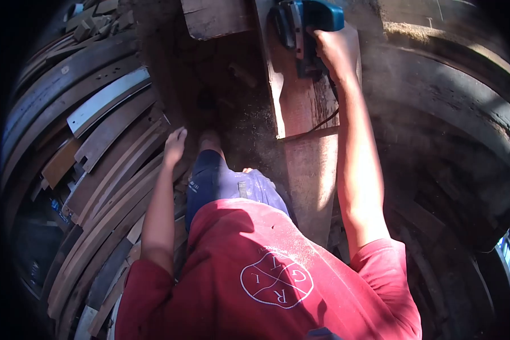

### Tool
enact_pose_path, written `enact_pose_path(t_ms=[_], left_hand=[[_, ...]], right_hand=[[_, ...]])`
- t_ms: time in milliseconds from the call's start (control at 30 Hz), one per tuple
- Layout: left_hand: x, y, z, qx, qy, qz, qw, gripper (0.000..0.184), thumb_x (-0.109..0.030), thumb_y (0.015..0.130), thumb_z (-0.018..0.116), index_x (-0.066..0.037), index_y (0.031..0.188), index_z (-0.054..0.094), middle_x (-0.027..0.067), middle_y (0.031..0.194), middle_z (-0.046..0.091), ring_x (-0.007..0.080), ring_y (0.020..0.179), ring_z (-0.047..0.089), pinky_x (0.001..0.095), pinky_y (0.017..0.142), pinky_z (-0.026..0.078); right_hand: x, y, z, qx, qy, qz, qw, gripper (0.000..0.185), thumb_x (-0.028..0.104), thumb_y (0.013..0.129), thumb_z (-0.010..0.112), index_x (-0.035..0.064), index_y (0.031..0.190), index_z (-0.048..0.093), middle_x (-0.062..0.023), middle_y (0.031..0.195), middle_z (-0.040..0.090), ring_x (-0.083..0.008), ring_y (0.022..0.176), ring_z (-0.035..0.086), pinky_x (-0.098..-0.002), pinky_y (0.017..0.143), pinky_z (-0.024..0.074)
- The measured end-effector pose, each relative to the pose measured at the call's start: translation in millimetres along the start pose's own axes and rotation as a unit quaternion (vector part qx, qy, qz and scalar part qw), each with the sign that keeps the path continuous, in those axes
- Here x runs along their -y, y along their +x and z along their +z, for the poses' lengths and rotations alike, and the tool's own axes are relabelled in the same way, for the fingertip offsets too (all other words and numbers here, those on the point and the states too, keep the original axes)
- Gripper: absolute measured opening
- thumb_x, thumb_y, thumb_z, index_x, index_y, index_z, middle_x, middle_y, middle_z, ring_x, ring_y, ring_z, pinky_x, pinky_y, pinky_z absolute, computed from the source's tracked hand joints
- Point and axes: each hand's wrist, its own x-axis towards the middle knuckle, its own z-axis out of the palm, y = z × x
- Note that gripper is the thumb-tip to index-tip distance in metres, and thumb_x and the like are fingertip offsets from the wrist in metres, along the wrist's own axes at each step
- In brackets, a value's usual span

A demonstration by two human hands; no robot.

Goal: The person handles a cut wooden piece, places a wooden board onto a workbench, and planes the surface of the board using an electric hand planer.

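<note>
A teal and black electric hand planer (323, 16) rests on a wooden board (303, 107) at the top of the view. My right hand (337, 54) is wrapped around its rear handle, the arm stretched forward. From the tool a dark power cord (324, 120) runs down across the board's near end. My left hand (175, 144) hangs low on the left with its fingers curled in, and I see nothing in it. It is apart from the board, close to a stack of planks (116, 133).
Another wooden piece (218, 17) lies left of the board, and a long plank (309, 181) extends below it toward me. Large timbers (447, 90) line the right side, with sawdust (408, 31) on one edge. Offcuts (99, 22) are heaped at upper left. Dust hangs in the air.
</note>
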Motion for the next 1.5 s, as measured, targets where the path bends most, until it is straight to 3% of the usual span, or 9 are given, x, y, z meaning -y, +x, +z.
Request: enact_pose_path(t_ms=[200,367,533,800,867,967,1067,1267,1500], left_hand=[[-46.0,6.1,-31.0,0.0,-0.245,-0.043,0.969,0.051,-0.041,0.108,0.054,-0.005,0.143,0.063,0.0175,0.14,0.068,0.0297,0.133,0.062,0.0373,0.113,0.043],[108.7,-69.0,-7.7,0.058,0.025,-0.169,0.984,0.051,-0.045,0.104,0.057,-0.007,0.136,0.068,0.0188,0.136,0.069,0.0354,0.13,0.064,0.0421,0.11,0.047],[85.8,-74.5,-1.0,0.068,0.059,-0.195,0.977,0.046,-0.038,0.102,0.06,-0.006,0.133,0.069,0.0212,0.136,0.068,0.0389,0.128,0.063,0.0446,0.109,0.048],[-125.2,-11.2,121.0,0.085,-0.12,0.281,0.948,0.054,-0.017,0.094,0.062,0.002,0.144,0.057,0.0294,0.136,0.064,0.0412,0.136,0.056,0.0453,0.119,0.04],[-172.3,-13.3,137.1,0.244,0.115,0.303,0.914,0.054,-0.018,0.089,0.061,0.006,0.138,0.059,0.0312,0.126,0.067,0.0432,0.132,0.058,0.0488,0.121,0.038],[-161.7,-33.6,201.1,0.277,0.175,0.195,0.925,0.037,-0.021,0.084,0.058,0.0,0.108,0.077,0.0261,0.108,0.073,0.0433,0.123,0.062,0.064,0.123,0.028],[-164.5,-55.2,152.6,0.35,0.415,0.415,0.73,0.027,-0.029,0.085,0.064,-0.019,0.106,0.078,0.0165,0.123,0.07,0.0434,0.144,0.045,0.0752,0.117,0.029],[-142.3,-79.8,90.8,0.322,0.108,0.358,0.87,0.02,-0.028,0.079,0.074,-0.011,0.082,0.064,0.0127,0.076,0.066,0.0329,0.084,0.07,0.0511,0.088,0.052],[-177.7,-63.1,47.8,0.125,-0.082,0.192,0.97,0.01,-0.008,0.09,0.069,-0.005,0.097,0.062,0.0169,0.074,0.064,0.0331,0.069,0.068,0.0419,0.063,0.049]], right_hand=[[-20.3,-170.6,-36.8,0.041,-0.007,0.115,0.993,0.034,0.008,0.084,0.077,0.0012,0.116,0.068,-0.0198,0.102,0.076,-0.0322,0.097,0.075,-0.0413,0.088,0.0568],[-37.7,-343.9,-63.0,0.039,0.206,0.291,0.933,0.069,-0.006,0.088,0.076,0.004,0.153,0.055,-0.0076,0.116,0.075,-0.0168,0.107,0.068,-0.0335,0.098,0.0521],[25.2,-199.2,-18.4,0.051,0.091,0.189,0.976,0.035,0.003,0.084,0.08,-0.0014,0.118,0.073,-0.0119,0.099,0.078,-0.0172,0.094,0.07,-0.0337,0.089,0.0541],[62.3,-16.4,29.6,-0.036,0.059,-0.144,0.987,0.023,0.012,0.082,0.07,0.0027,0.102,0.076,-0.0294,0.091,0.073,-0.0468,0.092,0.073,-0.0501,0.08,0.0568],[33.8,-2.8,35.8,-0.042,0.072,-0.169,0.982,0.025,0.012,0.081,0.069,-0.0001,0.102,0.076,-0.0308,0.094,0.073,-0.0464,0.094,0.074,-0.0501,0.081,0.0572],[4.4,-105.3,-16.2,0.02,-0.006,0.054,0.998,0.032,0.011,0.078,0.073,0.0046,0.11,0.075,-0.0239,0.099,0.077,-0.0427,0.096,0.075,-0.0466,0.084,0.0586],[-42.6,-235.6,-61.5,0.035,0.013,0.165,0.986,0.063,0.003,0.081,0.078,0.0134,0.142,0.066,-0.0193,0.114,0.078,-0.0258,0.111,0.074,-0.038,0.095,0.0544],[-59.9,-288.2,-67.3,-0.015,0.084,0.218,0.972,0.053,-0.007,0.083,0.079,0.0013,0.134,0.069,-0.0101,0.117,0.078,-0.0139,0.108,0.068,-0.0316,0.094,0.0518],[-0.6,-46.7,-1.5,-0.041,-0.02,0.029,0.999,0.028,0.012,0.077,0.073,-0.003,0.1,0.074,-0.0244,0.084,0.076,-0.0367,0.086,0.078,-0.0458,0.075,0.0588]])
